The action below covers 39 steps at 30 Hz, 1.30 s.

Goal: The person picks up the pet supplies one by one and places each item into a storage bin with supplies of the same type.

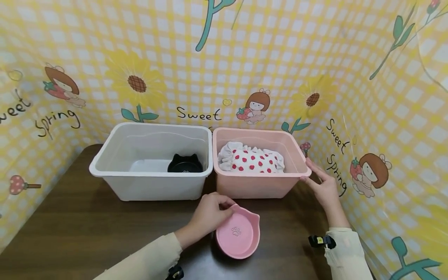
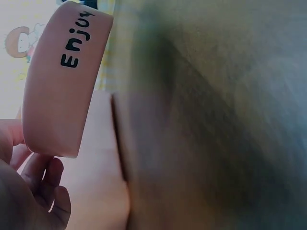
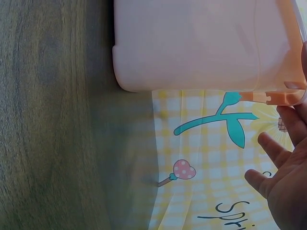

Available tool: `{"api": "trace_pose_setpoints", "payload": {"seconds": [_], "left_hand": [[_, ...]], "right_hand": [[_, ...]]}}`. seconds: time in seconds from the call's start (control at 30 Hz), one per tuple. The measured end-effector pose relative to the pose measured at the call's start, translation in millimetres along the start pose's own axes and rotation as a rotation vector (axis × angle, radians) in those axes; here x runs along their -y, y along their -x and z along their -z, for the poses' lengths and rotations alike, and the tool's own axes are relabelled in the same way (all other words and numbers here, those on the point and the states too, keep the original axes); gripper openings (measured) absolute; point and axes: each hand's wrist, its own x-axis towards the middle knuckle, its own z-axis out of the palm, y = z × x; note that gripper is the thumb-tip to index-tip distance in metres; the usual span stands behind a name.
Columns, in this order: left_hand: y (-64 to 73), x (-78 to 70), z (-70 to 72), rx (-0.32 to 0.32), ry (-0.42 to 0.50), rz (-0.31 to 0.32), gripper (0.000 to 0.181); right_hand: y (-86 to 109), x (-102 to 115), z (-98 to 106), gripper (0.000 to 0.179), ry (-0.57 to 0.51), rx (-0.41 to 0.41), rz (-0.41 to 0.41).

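**Pink bowl pinched in a left hand**

The left hand (image 1: pixel 208 214) is clamped on the 11 o'clock rim of a smooth, round, cat-eared bowl (image 1: pixel 240 240), held tilted at 6 o'clock over the dark wood-grained table (image 1: pixel 287 233). At the bowl's 12 o'clock stands a pink plastic bin (image 1: pixel 255 187) with frilled, red-spotted white cloth (image 1: pixel 257 160) inside; the right hand (image 1: pixel 324 187) grips its 4 o'clock corner. At 10 o'clock, a white bin (image 1: pixel 161 189) contains a black, cat-eared dish (image 1: pixel 184 164).

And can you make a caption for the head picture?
Left hand pinches a pink bowl; right hand holds the corner of a pink bin.
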Motion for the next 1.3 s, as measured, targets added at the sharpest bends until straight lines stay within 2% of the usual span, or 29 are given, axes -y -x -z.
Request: {"api": "trace_pose_setpoints", "payload": {"seconds": [0.2, 0.33, 0.5, 0.67, 0.77, 0.9, 1.07, 1.13, 1.3], "left_hand": [[8.8, -9.2, 28.4, -0.034, -0.025, -0.047, 0.011], [9.4, -17.1, 44.4, -0.03, 0.015, -0.083, 0.014], [8.3, -28.3, 60.3, -0.022, 0.025, -0.183, 0.012], [4.2, -37.4, 79.6, -0.046, -0.001, -0.316, 0.013], [0.9, -42.0, 93.5, -0.04, -0.021, -0.368, 0.013], [-3.0, -46.1, 113.2, -0.045, -0.071, -0.434, 0.012], [-8.8, -51.1, 141.0, -0.09, -0.132, -0.522, 0.012], [-13.3, -53.2, 150.8, -0.106, -0.147, -0.55, 0.013], [-22.6, -60.1, 173.7, -0.119, -0.177, -0.558, 0.013]], "right_hand": [[1.1, -1, -2, 0.055, -0.017, -0.005, -0.002], [1.6, -1, -2, 0.054, -0.035, -0.015, 0.009], [0.9, -5, 0, 0.053, -0.042, -0.02, 0.027], [-5.2, -23, -2, 0.054, -0.031, -0.02, 0.024], [-6.9, -33, -3, 0.055, -0.023, -0.022, 0.014], [-6.9, -34, -5, 0.056, -0.03, -0.017, 0.011], [-11.9, -35, -7, 0.056, -0.003, 0.007, 0.032], [-12.7, -34, -6, 0.056, -0.002, 0.002, 0.03], [-9.5, -33, 0, 0.055, -0.005, -0.004, 0.002]]}}
